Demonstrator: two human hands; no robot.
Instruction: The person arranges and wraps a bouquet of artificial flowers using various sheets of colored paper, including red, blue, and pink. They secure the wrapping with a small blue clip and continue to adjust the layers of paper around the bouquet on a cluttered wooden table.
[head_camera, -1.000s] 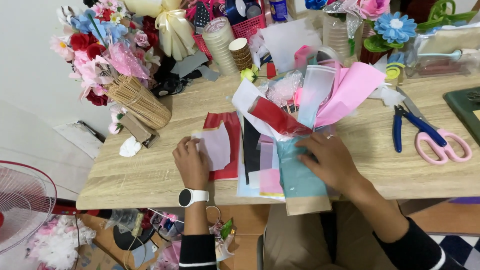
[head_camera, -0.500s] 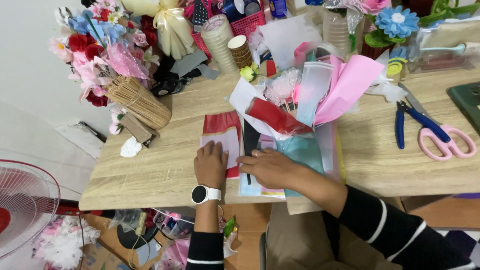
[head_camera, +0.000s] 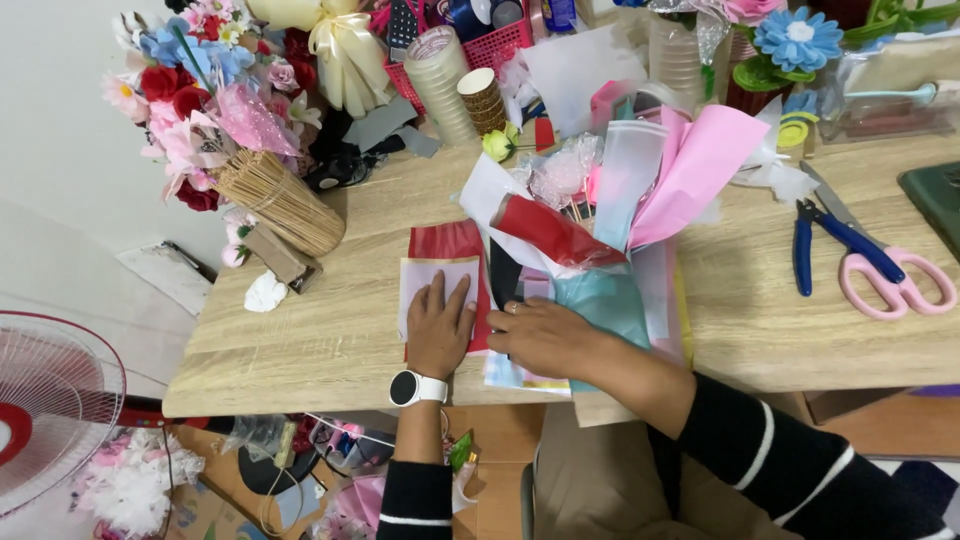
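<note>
My left hand (head_camera: 439, 325) lies flat, fingers spread, on a pale pink paper sheet (head_camera: 432, 277) that rests over a red sheet (head_camera: 447, 240) on the wooden table (head_camera: 330, 330). A white watch sits on that wrist. My right hand (head_camera: 545, 335) presses palm down beside it on a stack of coloured sheets, next to a teal sheet (head_camera: 605, 300) and a black strip (head_camera: 503, 270). Behind the hands lies a bouquet wrapped in red, white and pink paper (head_camera: 640, 180). Neither hand grips anything.
Pink-handled scissors (head_camera: 895, 280) and blue pliers (head_camera: 815, 235) lie at the right. An artificial flower bunch in a straw wrap (head_camera: 275, 200) stands at the left, tape rolls (head_camera: 440, 70) and a red basket (head_camera: 495, 45) at the back. A fan (head_camera: 50, 400) stands on the floor.
My right hand has slid left across the sheets until it lies next to my left hand. My left hand has shifted slightly right on the pale sheet.
</note>
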